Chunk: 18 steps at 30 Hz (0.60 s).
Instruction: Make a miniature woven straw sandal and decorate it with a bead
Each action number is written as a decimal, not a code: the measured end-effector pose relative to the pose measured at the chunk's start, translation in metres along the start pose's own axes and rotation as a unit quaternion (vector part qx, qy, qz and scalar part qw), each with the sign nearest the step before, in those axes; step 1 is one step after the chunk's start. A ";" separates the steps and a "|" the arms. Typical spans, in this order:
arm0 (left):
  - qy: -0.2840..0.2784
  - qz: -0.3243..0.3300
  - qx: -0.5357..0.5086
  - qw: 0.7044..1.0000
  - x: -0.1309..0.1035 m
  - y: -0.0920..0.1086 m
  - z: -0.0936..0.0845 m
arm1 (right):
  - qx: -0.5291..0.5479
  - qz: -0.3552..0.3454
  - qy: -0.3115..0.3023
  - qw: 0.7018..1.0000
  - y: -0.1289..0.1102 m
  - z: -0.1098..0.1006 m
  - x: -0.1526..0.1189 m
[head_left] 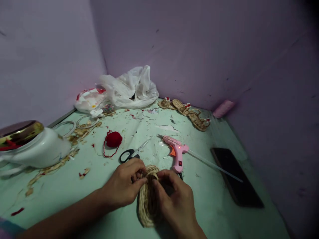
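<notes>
A small woven straw sandal (144,205) stands between my two hands at the front of the table, its coiled sole facing me. My left hand (127,182) pinches the strap near the upper left edge, thumb and fingers together. On the other side my right hand (175,196) grips the strap's right end between thumb and fingers. Just beyond lie black-handled scissors (132,153), partly covered by my left hand. A pink glue gun (177,151) with a clear glue stick in its back rests past my right hand; a small light glows on it.
Red yarn (114,139) lies left of the scissors. A white teapot-like vessel (50,149) is at the left, with straw scraps around it. White plastic bags (132,88) sit in the back corner. Several finished straw sandals (198,121) lie along the wall; a dark phone (236,177) is at right.
</notes>
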State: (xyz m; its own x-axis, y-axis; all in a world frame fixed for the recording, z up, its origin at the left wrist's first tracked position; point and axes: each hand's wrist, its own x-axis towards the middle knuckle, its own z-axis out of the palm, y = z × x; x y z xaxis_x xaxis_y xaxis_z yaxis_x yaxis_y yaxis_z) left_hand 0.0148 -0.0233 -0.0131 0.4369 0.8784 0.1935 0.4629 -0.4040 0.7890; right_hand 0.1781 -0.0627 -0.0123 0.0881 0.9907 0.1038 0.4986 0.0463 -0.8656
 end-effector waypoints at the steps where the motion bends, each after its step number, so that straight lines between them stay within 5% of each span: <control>1: 0.002 -0.002 -0.004 1.000 0.000 0.000 -0.003 | -0.014 -0.006 -0.016 1.000 -0.002 -0.002 -0.001; 6: -0.020 0.019 0.006 1.000 -0.005 -0.001 -0.012 | 0.005 0.035 -0.095 0.995 -0.008 -0.010 0.003; 9: -0.031 -0.073 0.001 0.997 -0.006 0.002 -0.007 | 0.020 0.069 -0.117 0.990 -0.010 -0.015 0.007; 12: -0.021 -0.160 -0.046 0.986 -0.004 0.006 0.000 | 0.005 0.061 -0.116 0.991 -0.011 -0.017 0.010; 18: -0.019 -0.166 -0.088 0.982 -0.002 0.010 0.002 | 0.012 0.066 -0.065 0.996 -0.009 -0.014 0.010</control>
State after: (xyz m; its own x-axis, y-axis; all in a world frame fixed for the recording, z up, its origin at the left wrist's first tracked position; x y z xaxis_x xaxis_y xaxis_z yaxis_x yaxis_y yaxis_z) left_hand 0.0200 -0.0296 -0.0072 0.3151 0.9426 -0.1108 0.4456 -0.0438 0.8942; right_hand 0.1867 -0.0554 0.0033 0.0396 0.9964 -0.0750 0.4695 -0.0848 -0.8789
